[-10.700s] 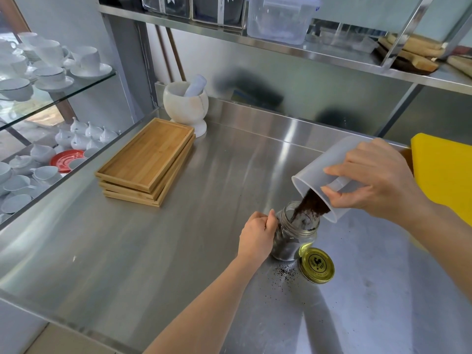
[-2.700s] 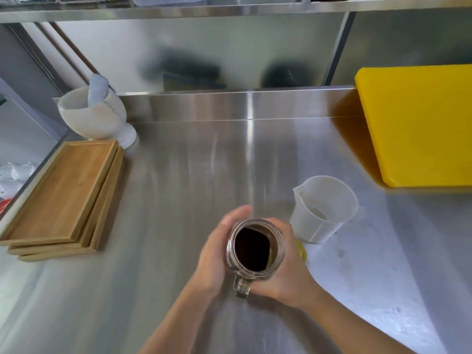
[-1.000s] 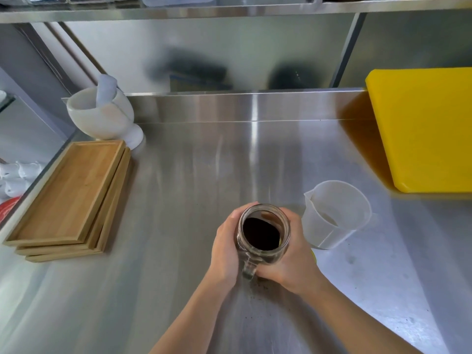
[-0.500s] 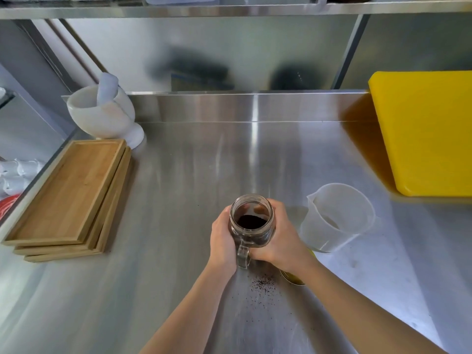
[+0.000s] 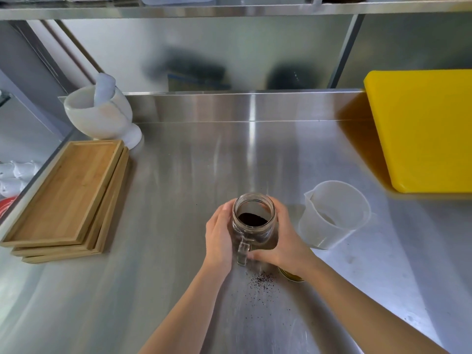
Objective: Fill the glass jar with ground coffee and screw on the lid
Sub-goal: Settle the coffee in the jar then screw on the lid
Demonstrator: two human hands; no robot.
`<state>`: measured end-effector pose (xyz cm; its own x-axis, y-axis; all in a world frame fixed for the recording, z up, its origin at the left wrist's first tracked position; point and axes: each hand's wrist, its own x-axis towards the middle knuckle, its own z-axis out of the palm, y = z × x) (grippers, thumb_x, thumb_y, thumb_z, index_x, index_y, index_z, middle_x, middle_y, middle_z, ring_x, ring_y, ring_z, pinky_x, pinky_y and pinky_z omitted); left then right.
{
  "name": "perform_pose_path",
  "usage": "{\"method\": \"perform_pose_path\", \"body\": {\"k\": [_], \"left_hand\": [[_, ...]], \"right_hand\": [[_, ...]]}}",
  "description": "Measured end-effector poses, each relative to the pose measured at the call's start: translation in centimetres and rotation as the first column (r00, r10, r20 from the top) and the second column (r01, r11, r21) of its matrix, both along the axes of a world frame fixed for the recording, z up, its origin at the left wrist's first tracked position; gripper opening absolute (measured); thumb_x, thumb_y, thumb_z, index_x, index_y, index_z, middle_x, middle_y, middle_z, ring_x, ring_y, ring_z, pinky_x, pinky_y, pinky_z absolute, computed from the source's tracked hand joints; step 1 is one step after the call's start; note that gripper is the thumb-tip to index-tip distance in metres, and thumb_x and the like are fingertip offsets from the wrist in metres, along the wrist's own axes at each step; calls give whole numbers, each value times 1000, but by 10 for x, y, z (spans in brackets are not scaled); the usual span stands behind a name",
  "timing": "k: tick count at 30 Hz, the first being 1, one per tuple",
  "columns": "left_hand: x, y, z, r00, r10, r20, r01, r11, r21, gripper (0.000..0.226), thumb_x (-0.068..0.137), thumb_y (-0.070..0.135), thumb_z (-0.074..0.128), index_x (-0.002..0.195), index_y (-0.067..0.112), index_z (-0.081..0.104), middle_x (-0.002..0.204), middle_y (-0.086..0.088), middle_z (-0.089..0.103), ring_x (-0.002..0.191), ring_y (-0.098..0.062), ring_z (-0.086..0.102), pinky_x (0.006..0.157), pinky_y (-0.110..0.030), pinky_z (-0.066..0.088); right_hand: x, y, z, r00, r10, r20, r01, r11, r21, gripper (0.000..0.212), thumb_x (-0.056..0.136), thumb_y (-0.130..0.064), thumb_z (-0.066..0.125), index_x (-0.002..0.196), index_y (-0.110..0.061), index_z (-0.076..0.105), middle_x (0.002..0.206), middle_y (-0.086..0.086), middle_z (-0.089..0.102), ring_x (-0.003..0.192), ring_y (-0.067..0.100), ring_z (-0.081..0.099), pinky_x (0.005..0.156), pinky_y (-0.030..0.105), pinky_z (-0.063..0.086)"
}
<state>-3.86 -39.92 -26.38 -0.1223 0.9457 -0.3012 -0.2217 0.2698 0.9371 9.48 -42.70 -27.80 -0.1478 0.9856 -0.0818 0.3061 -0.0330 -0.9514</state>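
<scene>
The glass jar [image 5: 254, 221] with a handle stands upright on the steel counter, open at the top, with dark ground coffee inside it. My left hand [image 5: 219, 236] wraps its left side and my right hand [image 5: 283, 241] wraps its right side and base. The gold lid [image 5: 291, 275] lies on the counter under my right wrist, mostly hidden. A white plastic measuring jug [image 5: 334, 215] stands just right of the jar, nearly empty. Spilled coffee grounds [image 5: 263, 281] dot the counter in front of the jar.
A stack of wooden trays [image 5: 69, 198] lies at the left. A white mortar with pestle [image 5: 99, 111] stands at the back left. A yellow cutting board [image 5: 424, 129] leans at the right. A steel shelf [image 5: 229, 8] runs overhead.
The jar, held raised and tilted toward me a second ago, has come down onto the counter and now stands upright. Both hands stay around it. The spilled grounds have come into sight.
</scene>
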Motion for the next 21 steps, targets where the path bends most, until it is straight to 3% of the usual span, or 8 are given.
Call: {"method": "perform_pose_path", "body": {"k": [2,4,6,9,14,16,18,21], "left_hand": [[-4,-3,-3,998,66,20,-67,998,19,26,94,17,46,101,7,69,101,-8,71,96,-17,66,88,-28,51],[-8,-8,-7,991,134,-11,-133,990,47,22,94,19,47,98,13,69,108,-9,69,109,-23,62,100,-35,46],[-9,-15,-7,980,196,-42,-193,979,71,18,94,18,48,94,17,66,106,-7,67,111,-25,60,104,-37,42],[-6,-29,-1,967,248,-63,-240,964,110,14,94,14,47,93,16,61,95,1,61,98,-17,57,96,-29,43],[1,-52,5,970,212,-117,-187,963,197,11,94,12,49,86,15,55,82,3,55,68,8,53,67,-4,42],[1,-58,2,968,194,-161,-156,963,221,7,91,20,54,89,14,55,85,3,56,72,6,54,68,-4,42],[-2,-61,-4,961,171,-219,-116,962,246,18,83,35,55,92,19,54,90,2,57,80,-1,54,72,-6,42],[-4,-67,-8,955,101,-279,-29,967,251,22,77,43,57,90,25,53,87,6,58,78,1,55,73,-9,44]], "right_hand": [[8,-6,2,996,12,90,-13,1000,9,102,58,-32,85,133,-45,17,137,-23,31,127,-11,29,105,16,26],[17,-14,5,978,23,208,-27,1000,13,93,63,-37,83,128,-50,18,133,-29,27,124,-11,28,104,18,24],[25,-24,5,956,-3,293,0,1000,9,90,68,-40,79,136,-39,21,133,-24,26,124,-3,28,105,22,25],[33,-40,4,914,-47,403,47,999,10,83,74,-41,74,139,-29,24,132,-18,27,125,5,30,104,23,30],[37,-55,-3,766,-7,643,-3,1000,15,77,75,-51,68,137,-25,31,142,-4,33,127,15,31,106,26,29],[36,-57,-6,739,-6,674,0,1000,9,75,75,-52,67,136,-26,32,142,-4,34,126,16,32,106,27,29],[35,-58,-8,734,-32,678,28,999,18,73,76,-49,68,135,-26,33,140,-3,36,125,16,35,105,27,32],[35,-57,-8,756,-63,652,61,998,26,67,76,-41,71,132,-24,37,136,-2,41,121,16,38,102,25,35]]}}
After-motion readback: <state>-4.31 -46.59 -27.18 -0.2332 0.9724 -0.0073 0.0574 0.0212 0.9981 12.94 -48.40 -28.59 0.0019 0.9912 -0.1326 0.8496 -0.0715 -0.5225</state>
